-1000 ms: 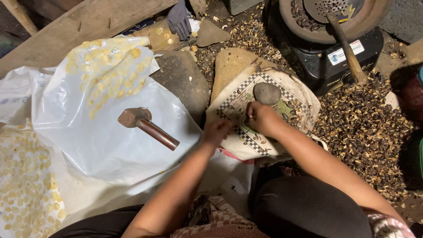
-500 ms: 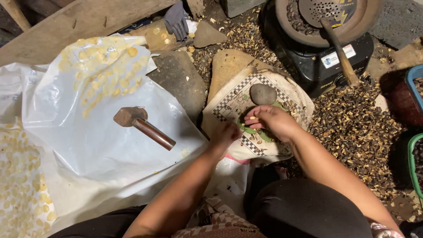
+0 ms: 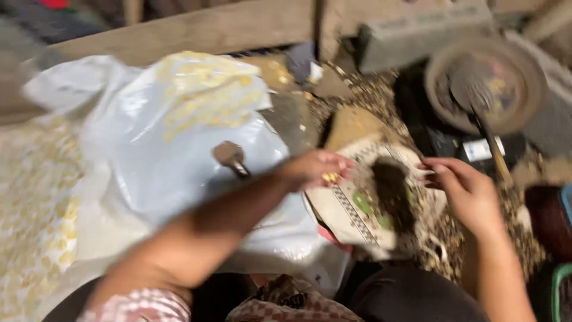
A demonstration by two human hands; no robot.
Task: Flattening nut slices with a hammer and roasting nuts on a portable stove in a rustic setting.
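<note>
The left hand is curling its grip narrow around a few small yellow kernels, pinched at the fingertips, and is hanging just above the left edge of the patterned cloth. The right hand is sitting at about three o'clock from it, across the cloth, with its grip loosely part-open and holding nothing that shows, though blur is hiding the fingertips. Between the two hands a dark patch, likely a stone, is lying on the cloth with its long axis running roughly twelve to six; it is lying just to the three o'clock side of the left hand and the nine o'clock side of the right, about as near to one as to the other. At ten o'clock from the left hand a hammer is resting on the white plastic sheet, its handle running down towards the left forearm; the left hand is clearly the nearer one to it. Farther out at eleven o'clock a heap of pale yellow kernels is lying under clear plastic, and more are spreading at nine o'clock on the floor covering. At one to two o'clock from the right hand a round dark pan with a ladle is standing, and shell litter is covering the ground around the cloth.
</note>
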